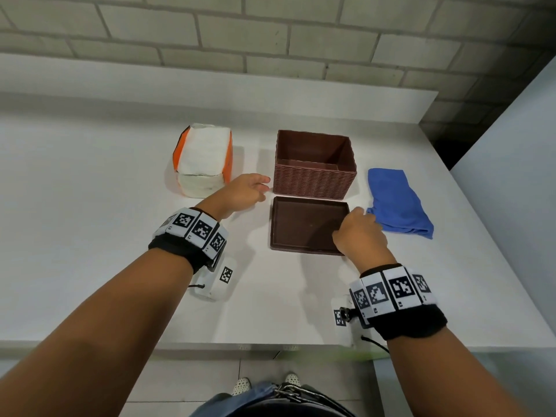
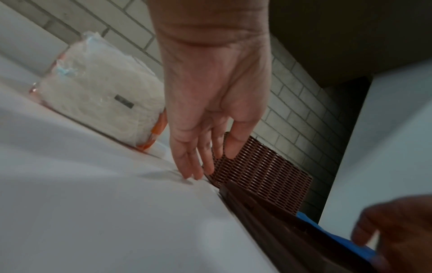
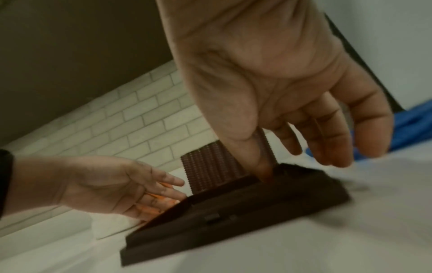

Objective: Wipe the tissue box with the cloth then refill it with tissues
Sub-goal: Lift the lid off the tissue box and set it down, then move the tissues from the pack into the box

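Counts, placed vs the 1 brown box (image 1: 314, 173): 1 lid (image 1: 304, 225) just in front of it, 1 blue cloth (image 1: 397, 204) to its right, 1 tissue pack (image 1: 203, 159) to its left, 2 hands – left hand (image 1: 242, 192) by box's left front corner, right hand (image 1: 359, 233) at lid's right edge

No legible text anywhere.
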The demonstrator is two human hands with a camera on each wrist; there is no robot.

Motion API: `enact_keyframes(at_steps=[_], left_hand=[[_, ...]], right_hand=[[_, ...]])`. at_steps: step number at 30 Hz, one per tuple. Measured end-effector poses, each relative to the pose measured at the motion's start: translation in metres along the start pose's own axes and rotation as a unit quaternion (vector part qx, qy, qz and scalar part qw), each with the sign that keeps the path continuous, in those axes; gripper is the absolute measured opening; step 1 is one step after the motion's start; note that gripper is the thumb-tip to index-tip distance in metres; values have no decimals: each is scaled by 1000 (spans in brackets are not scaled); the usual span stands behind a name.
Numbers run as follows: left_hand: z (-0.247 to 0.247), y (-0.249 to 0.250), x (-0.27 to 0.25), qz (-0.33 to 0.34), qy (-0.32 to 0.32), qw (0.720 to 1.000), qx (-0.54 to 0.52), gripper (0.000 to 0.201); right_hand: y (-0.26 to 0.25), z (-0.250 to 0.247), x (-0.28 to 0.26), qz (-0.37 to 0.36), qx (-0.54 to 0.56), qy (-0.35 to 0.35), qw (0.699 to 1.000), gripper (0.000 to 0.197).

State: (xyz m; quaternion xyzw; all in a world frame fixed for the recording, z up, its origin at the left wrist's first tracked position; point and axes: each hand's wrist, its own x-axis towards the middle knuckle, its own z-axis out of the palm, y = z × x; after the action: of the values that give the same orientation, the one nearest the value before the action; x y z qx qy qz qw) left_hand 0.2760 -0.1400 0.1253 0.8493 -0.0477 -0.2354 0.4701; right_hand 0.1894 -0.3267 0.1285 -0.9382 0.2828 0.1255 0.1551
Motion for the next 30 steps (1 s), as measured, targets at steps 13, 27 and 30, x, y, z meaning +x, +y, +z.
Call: enact_keyframes(at_steps=[13,27,30], left_hand=[[-55,0,-29,52,259,964,15,48],[-94,-27,-22,-116,283,938,-162,64],[-99,-35,-17,-113,265,945,-153,56]], right_hand=[[-113,-32,-21,-340,-56,-4,939,75],[-219,12,10,-465,-181,-47,865,68],[-227,14,12,-451,-202,-68,867,76]])
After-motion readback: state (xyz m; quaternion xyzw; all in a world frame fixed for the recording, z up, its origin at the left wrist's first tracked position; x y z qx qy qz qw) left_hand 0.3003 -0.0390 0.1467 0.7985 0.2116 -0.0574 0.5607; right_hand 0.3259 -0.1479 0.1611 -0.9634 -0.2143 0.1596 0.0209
